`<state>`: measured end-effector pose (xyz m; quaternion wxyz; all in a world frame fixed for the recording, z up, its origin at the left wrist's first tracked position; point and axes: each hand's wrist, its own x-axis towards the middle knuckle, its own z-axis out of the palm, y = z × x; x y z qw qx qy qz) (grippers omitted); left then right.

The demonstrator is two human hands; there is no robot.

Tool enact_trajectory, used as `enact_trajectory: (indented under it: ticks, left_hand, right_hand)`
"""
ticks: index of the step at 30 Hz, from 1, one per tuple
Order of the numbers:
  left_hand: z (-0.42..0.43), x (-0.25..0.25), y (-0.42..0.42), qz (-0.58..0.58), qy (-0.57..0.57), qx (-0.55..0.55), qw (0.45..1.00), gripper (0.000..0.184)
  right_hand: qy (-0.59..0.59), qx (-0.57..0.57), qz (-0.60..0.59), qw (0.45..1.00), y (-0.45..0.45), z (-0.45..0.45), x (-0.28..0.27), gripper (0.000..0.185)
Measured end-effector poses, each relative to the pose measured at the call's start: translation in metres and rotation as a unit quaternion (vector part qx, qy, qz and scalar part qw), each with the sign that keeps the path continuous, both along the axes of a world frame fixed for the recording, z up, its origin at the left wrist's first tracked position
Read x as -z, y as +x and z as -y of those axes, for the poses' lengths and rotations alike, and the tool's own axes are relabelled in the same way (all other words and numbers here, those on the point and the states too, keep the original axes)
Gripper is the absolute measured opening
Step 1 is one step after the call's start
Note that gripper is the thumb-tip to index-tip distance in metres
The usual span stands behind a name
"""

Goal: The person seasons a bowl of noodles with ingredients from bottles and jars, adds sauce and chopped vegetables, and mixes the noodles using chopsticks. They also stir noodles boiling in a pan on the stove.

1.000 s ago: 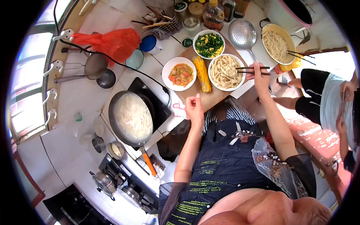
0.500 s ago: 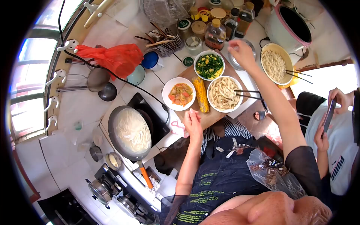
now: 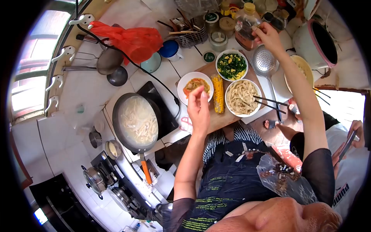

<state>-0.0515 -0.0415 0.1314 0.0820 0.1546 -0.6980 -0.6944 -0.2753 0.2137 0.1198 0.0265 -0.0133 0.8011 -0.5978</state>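
- Bottle (image 3: 245, 28): at the right hand's fingertips.
- Right hand (image 3: 266, 37): fingers pinched on the bottle's side.
- Skimmer (image 3: 264, 61): near the right hand, toward the body.
- Left hand (image 3: 199, 112): half-open, fingers loosely curled.
- Bowl (image 3: 181, 91): beyond the left fingertips.

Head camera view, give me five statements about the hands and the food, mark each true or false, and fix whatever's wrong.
1. The right hand is at the yellow-capped bottle. True.
2. The white bowl of noodles has no chopsticks in it. False: a pair of dark chopsticks leans in it.
3. The corn sits inside a white bowl. False: it lies on the wooden board.
4. The frying pan has pale noodles in it. True.
5. The left hand grips the frying pan. False: it is held apart from the pan.
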Motion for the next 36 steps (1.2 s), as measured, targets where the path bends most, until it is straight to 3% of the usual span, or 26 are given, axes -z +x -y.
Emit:
enact_trajectory:
  ticks: [6, 10, 11, 13, 16, 20, 22, 24, 26, 28, 29, 31, 36]
  left_hand:
    - [-0.012, -0.071, -0.072, -0.210, -0.108, 0.088, 0.968, 0.026]
    - [-0.009, -0.117, -0.090, -0.422, -0.294, 0.128, 0.848, 0.031]
    - [-0.007, -0.120, -0.087, -0.422, -0.295, 0.131, 0.847, 0.031]
    - [-0.004, -0.124, -0.076, -0.355, -0.216, 0.274, 0.867, 0.030]
    - [0.000, -0.114, -0.066, -0.321, -0.256, 0.338, 0.847, 0.029]
    - [0.001, -0.093, -0.048, -0.232, -0.167, 0.396, 0.873, 0.029]
    - [0.000, -0.084, -0.039, -0.235, -0.165, 0.401, 0.870, 0.029]
    - [-0.002, -0.072, -0.031, -0.160, -0.166, 0.430, 0.873, 0.029]
    - [-0.008, -0.048, -0.023, -0.147, -0.149, 0.426, 0.880, 0.028]
    - [-0.016, -0.031, -0.013, 0.005, -0.081, 0.417, 0.905, 0.025]
    - [-0.020, -0.027, -0.008, 0.018, -0.065, 0.408, 0.911, 0.026]
    - [-0.030, -0.001, 0.002, -0.002, -0.081, 0.366, 0.927, 0.030]
    - [-0.042, 0.027, 0.022, -0.022, -0.128, 0.263, 0.956, 0.035]
  right_hand:
    - [0.005, -0.129, 0.052, 0.990, 0.082, 0.010, -0.116, 0.029]
    - [0.078, -0.167, 0.105, 0.977, 0.137, 0.019, -0.146, 0.021]
    - [0.044, -0.189, 0.072, 0.978, 0.148, 0.020, -0.138, 0.022]
    - [-0.002, -0.210, 0.050, 0.976, 0.168, 0.021, -0.135, 0.024]
    - [0.000, -0.205, 0.104, 0.973, 0.193, 0.020, -0.135, 0.025]
    - [-0.005, -0.197, 0.142, 0.970, 0.218, 0.014, -0.125, 0.025]
    - [0.042, -0.221, 0.156, 0.962, 0.225, 0.010, -0.119, 0.024]
    - [0.023, -0.208, 0.153, 0.966, 0.238, 0.009, -0.108, 0.024]
    - [0.087, -0.208, 0.173, 0.959, 0.245, 0.005, -0.102, 0.023]
    - [0.076, -0.200, 0.160, 0.964, 0.251, 0.001, -0.082, 0.028]
    - [0.128, -0.208, 0.141, 0.959, 0.253, 0.000, -0.077, 0.030]
    - [0.235, -0.222, 0.108, 0.940, 0.256, 0.001, -0.073, 0.038]
    - [0.335, -0.230, 0.096, 0.909, 0.258, 0.005, -0.067, 0.036]
